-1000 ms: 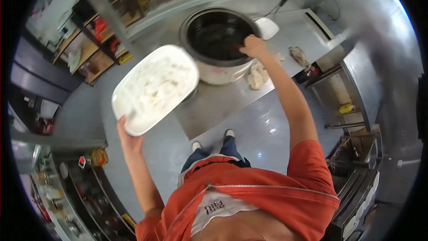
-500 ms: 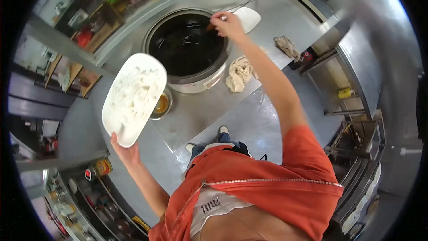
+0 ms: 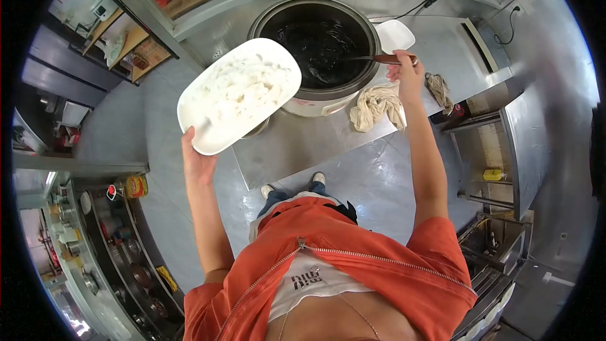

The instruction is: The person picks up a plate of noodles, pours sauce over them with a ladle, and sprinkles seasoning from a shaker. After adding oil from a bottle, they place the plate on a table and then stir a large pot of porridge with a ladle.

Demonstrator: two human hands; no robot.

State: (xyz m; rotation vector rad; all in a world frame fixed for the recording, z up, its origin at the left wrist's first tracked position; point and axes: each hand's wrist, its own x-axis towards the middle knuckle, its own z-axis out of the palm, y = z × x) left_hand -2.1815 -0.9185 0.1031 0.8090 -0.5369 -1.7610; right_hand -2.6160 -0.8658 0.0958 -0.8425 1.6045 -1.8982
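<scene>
My left hand [image 3: 199,159] grips the near end of a white oblong tray [image 3: 205,137], thumb on the rim. White, lumpy food [image 3: 252,91] covers much of its inside. The tray tilts toward a large round cooker pot [image 3: 310,107], and its right end overlaps the pot's left rim in this view. Dark liquid [image 3: 323,41] with a rippled surface fills the pot. At the pot's right side, my right hand [image 3: 408,74] is closed round a utensil with a brown wooden handle [image 3: 384,59]; its thin shaft reaches into the liquid, where its head is hidden.
A crumpled beige cloth [image 3: 377,108] lies right of the pot, with a greyer rag [image 3: 437,88] farther along. Behind my right hand sits a small white dish [image 3: 396,35]. A metal bowl [image 3: 259,127] is mostly hidden under the tray. A black cable [image 3: 413,9] runs behind the pot.
The view has shifted. The tray has come closer over the pot's left rim. My right hand has moved from above the pot to beside its right rim, and the utensil now lies across the rim.
</scene>
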